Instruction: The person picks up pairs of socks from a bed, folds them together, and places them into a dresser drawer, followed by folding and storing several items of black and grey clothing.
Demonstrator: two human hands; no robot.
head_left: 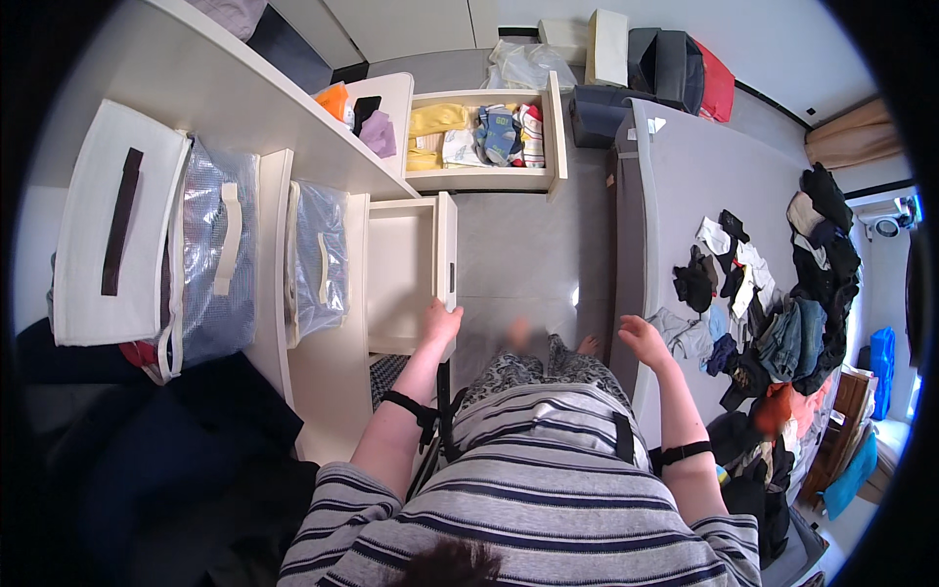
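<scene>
A white drawer (400, 274) is pulled out from the cabinet on my left, and its inside shows bare. At the near end of its front panel (447, 249), my left hand (442, 324) is closed on the edge, with part of the fingers hidden. My right hand (643, 340) hangs in the air beside the bed's edge, fingers loosely bent and apart, with nothing in it. Farther ahead, another drawer (558, 147) stands open, holding folded yellow cloth (437, 120), a blue garment (499, 134) and other small clothes.
On the grey bed (675, 176) to my right lie heaps of dark clothes, jeans (782, 342) and white pieces. Left, shelves hold a white fabric box (103, 235) and clear storage bags (220, 245). Grey boxes (599, 112) and plastic bags (528, 67) sit on the far floor.
</scene>
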